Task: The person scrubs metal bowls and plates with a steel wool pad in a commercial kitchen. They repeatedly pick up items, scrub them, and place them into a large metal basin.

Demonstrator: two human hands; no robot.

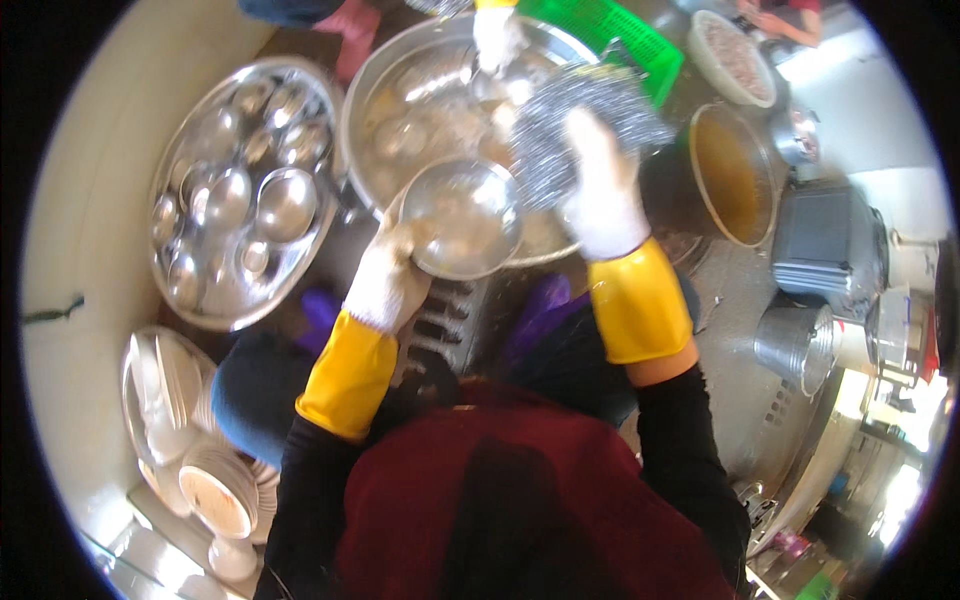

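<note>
My left hand (388,274), in a white glove with a yellow cuff, grips the rim of a steel bowl (465,217). The bowl is held over the near edge of a large metal basin (354,142) of cloudy water, in which more metalware lies partly under the surface. A big wad of steel wool (544,127), blurred, is in my right hand (606,195), gloved the same way. The wad hangs over the basin's right side, apart from the bowl. My right fingers are partly hidden by blur.
A large steel tray (232,319) of washed-looking bowls stands left of the basin. Stacked pale plates (217,487) lie lower left. Another person's gloved hand (496,41) reaches into the basin's far side. A green plastic basket (660,64), a bucket of brownish liquid (724,180) and a grey tub (825,232) stand rightward.
</note>
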